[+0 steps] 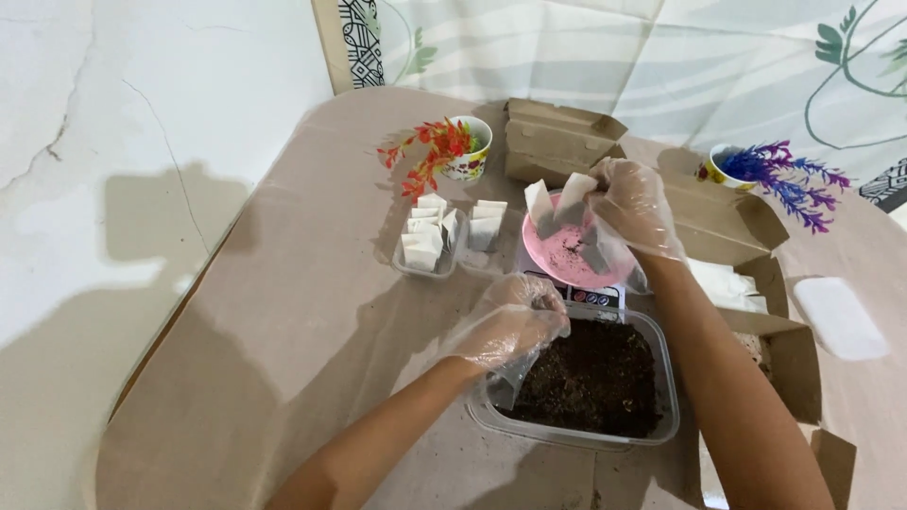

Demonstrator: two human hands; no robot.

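The right hand [635,200], in a thin clear glove, has its fingers pinched on a small white sachet [574,194] held over the pink dish [567,253]. The left hand [510,319], fingers curled together with nothing clearly in them, rests at the near rim of the tub [667,378] of dark soil. The sachet looks light, limp and easily torn, so it is probably best gripped by its top edge, just under those fingers.
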